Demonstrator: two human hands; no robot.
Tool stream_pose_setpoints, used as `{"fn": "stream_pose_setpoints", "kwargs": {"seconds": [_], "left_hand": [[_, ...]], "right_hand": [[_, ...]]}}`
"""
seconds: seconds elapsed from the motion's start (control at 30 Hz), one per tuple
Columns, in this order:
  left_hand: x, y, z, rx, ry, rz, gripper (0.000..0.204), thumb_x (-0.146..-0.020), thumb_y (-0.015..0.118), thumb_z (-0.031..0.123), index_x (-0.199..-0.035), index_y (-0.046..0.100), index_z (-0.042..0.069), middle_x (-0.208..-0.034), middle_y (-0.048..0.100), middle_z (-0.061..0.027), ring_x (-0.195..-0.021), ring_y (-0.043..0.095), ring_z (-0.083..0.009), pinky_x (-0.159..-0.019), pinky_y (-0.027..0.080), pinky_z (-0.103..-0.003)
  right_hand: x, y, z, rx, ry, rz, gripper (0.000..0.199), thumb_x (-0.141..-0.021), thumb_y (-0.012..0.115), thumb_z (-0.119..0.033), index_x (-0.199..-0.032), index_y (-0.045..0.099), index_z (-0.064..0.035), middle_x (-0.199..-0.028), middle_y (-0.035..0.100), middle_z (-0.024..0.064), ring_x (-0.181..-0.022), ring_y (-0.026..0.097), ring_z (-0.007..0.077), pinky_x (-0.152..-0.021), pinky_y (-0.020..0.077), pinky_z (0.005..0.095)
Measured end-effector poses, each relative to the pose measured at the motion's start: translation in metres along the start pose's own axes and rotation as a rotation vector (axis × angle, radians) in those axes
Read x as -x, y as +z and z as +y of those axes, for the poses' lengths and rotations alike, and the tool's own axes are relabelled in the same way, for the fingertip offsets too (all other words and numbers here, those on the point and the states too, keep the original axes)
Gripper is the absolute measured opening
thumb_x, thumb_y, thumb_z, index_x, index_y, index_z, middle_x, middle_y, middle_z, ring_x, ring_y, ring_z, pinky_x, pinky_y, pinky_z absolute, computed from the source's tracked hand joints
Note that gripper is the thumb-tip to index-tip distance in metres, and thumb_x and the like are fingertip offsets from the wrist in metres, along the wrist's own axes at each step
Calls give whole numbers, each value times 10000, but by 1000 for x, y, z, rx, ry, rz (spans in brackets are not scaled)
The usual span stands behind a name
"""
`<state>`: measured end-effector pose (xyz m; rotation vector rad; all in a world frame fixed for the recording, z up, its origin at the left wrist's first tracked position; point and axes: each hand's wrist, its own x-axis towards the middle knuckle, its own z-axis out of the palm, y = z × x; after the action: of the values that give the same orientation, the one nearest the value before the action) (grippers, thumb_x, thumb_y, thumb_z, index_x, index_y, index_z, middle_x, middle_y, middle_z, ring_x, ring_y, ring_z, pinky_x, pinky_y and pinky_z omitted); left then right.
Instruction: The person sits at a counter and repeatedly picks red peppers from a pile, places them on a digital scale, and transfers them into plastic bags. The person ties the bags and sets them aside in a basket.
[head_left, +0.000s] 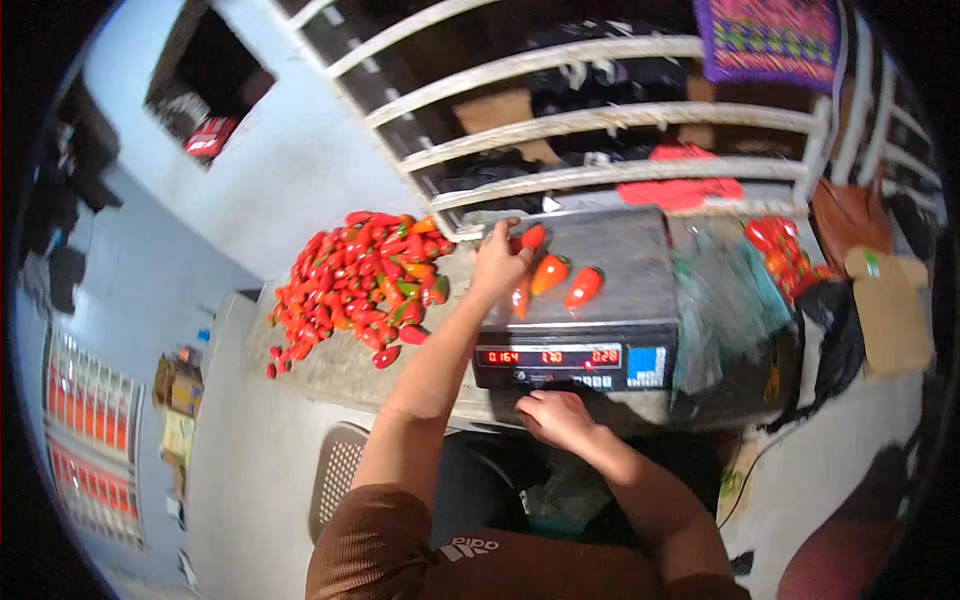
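Observation:
Over the left part of a digital scale (pixel 630 262), my left hand (pixel 498 262) has its thumb and fingers closed around a red pepper (pixel 533 237). On the scale's grey metal plate lie an orange pepper (pixel 549 274), a red-orange pepper (pixel 584 287) and, partly covered by my wrist, another orange pepper (pixel 521 297). The lit red display (pixel 550 357) faces me. My right hand (pixel 558 418) is curled in at the front edge of the scale, with nothing visible in it.
A big heap of red peppers (pixel 345 280) covers the counter to the left. Clear plastic bags (pixel 725 300) lie right of the scale, beside bagged red peppers (pixel 775 255). White metal bars (pixel 600 115) rise behind. A perforated basket (pixel 338 475) stands below the counter.

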<state>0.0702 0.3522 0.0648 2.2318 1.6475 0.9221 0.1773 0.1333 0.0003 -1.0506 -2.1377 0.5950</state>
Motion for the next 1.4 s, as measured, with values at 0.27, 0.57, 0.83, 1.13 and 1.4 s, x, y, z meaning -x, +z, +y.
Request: {"fn": "stream_pose_setpoints", "kwargs": {"seconds": [0.27, 0.57, 0.83, 1.13, 1.4], "left_hand": [[29, -48, -129, -261, -252, 626, 193, -727, 567, 153, -917, 586, 124, -959, 513, -200, -934, 501, -360, -778, 432, -419], [89, -36, -167, -416, -415, 108, 281, -711, 523, 249, -979, 594, 203, -1085, 543, -84, -1107, 419, -298, -906, 319, -459], [53, -23, -137, -284, -255, 223, 257, -754, 526, 258, -970, 600, 140, -1033, 555, -76, -987, 474, -302, -831, 360, -436], [51, -22, -127, -541, -372, -330, 405, -775, 479, 317, -1159, 441, 193, -1251, 420, -70, -1235, 268, -298, -906, 276, -553], [40, 3, -142, -523, -183, -250, 557, -757, 507, 391, -1274, 360, 245, -1321, 348, -43, -1254, 227, -284, -918, 148, -638]], "right_hand": [[2, -9, 1, -43, 20, 9, 84, -752, 548, -179, -793, 567, -109, -720, 567, 92, -659, 579, 291, -564, 474, 393], [-3, 11, 7, -49, 31, -65, 96, -766, 531, -197, -805, 566, -115, -736, 570, 99, -668, 578, 297, -573, 472, 399], [-7, 16, 8, -44, 29, -115, 71, -765, 538, -169, -799, 554, -108, -727, 572, 111, -654, 575, 314, -560, 466, 411], [-11, 2, 3, -55, 52, -164, 98, -768, 537, -162, -830, 553, -88, -767, 567, 116, -695, 569, 318, -594, 456, 403], [-13, 5, 6, -63, 48, -172, 102, -764, 538, -161, -835, 550, -89, -739, 555, 105, -693, 563, 312, -585, 455, 398]]}}
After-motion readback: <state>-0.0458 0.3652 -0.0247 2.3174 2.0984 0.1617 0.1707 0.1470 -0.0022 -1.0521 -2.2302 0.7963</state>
